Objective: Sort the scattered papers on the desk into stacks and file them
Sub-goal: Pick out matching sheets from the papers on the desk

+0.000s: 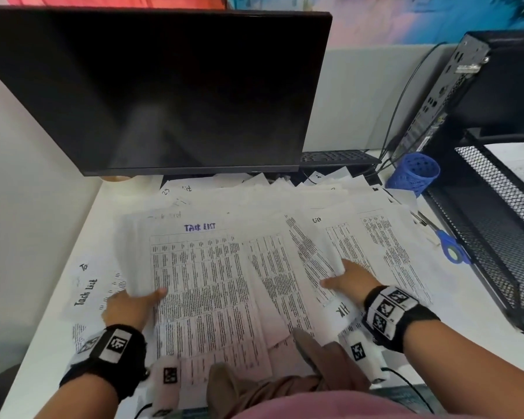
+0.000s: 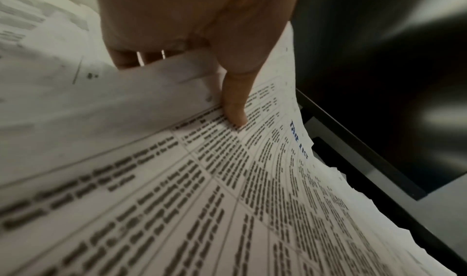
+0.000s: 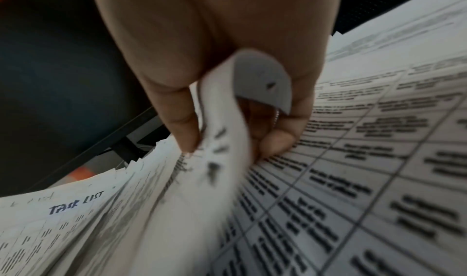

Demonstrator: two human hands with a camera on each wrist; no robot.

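Gathering looks under way: the left hand (image 1: 127, 308) pinches the white printed "Task List" sheet (image 1: 200, 285) thumb-on-top, the right hand (image 1: 350, 281) grips a curled bundle of printed papers (image 3: 222, 132) between thumb and fingers, so squaring edges likely comes next.

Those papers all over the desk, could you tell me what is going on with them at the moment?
A person is gathering printed sheets spread over the white desk below a dark monitor. The left hand grips the left edge of a sheet headed "Task List", thumb on top. The right hand pinches the curled edges of several sheets on the right. Nothing looks neatly stacked yet. A black mesh tray on the right already holds some paper, with blue-handled scissors beside it.
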